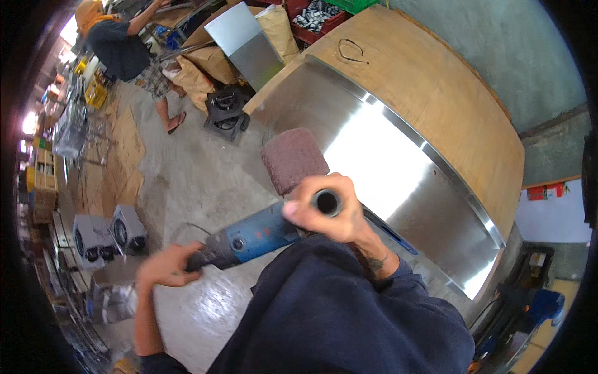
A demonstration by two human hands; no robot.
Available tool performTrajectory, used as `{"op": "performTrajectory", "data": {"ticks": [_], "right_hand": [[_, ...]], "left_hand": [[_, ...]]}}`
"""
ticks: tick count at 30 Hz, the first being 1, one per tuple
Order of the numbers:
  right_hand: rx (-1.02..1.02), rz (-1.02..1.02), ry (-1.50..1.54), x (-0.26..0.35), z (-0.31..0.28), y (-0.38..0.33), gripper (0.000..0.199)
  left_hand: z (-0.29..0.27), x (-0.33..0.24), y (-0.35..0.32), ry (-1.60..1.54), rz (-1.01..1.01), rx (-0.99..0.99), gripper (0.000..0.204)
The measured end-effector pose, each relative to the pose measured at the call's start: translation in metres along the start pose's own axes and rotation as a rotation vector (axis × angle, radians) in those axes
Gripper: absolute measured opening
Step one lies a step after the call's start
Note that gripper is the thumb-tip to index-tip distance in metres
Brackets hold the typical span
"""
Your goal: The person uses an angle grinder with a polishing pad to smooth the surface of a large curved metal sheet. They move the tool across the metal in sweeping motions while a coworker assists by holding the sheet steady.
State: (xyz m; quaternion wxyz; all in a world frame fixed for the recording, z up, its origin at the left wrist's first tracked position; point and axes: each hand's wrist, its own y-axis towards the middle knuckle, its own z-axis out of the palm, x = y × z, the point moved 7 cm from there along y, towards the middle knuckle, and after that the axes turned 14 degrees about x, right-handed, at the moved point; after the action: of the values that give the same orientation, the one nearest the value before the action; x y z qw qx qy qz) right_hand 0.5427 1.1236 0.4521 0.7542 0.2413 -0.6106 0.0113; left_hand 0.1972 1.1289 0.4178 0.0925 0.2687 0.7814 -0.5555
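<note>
Across the front of my body I hold a blue and black drum polisher [258, 234], a power tool with a fuzzy maroon abrasive drum [294, 160] at its far side. My left hand [169, 266] is wrapped round the black rear end of the tool; it is slightly blurred. Up front, my right hand [333, 215] is closed round a black handle whose round hollow end shows between the fingers. The maroon drum shows beside the left part of a shiny steel sheet [398, 193] with a raised far edge. Whether drum and sheet touch, I cannot tell.
Under the steel sheet is a wooden board [461, 93] with a pair of glasses [353, 51] on it. At the back stand crates of metal parts [317, 15], paper sacks [277, 31] and a black machine [227, 112]. Another person [118, 47] is far left, beyond two speakers [128, 227].
</note>
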Motion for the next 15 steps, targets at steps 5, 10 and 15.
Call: {"op": "performTrajectory", "data": {"ticks": [5, 10, 15], "right_hand": [[0.153, 0.202, -0.214, -0.051, -0.012, 0.051, 0.028], [-0.083, 0.260, -0.292, -0.048, -0.075, 0.065, 0.030], [-0.347, 0.285, -0.451, -0.027, -0.122, 0.076, 0.031]], "left_hand": [[0.030, 0.042, 0.141, -0.370, 0.093, -0.043, 0.057], [-0.027, 0.022, 0.210, -0.359, 0.221, -0.046, 0.056], [-0.129, -0.006, 0.262, -0.096, 0.187, -0.011, 0.055]]}}
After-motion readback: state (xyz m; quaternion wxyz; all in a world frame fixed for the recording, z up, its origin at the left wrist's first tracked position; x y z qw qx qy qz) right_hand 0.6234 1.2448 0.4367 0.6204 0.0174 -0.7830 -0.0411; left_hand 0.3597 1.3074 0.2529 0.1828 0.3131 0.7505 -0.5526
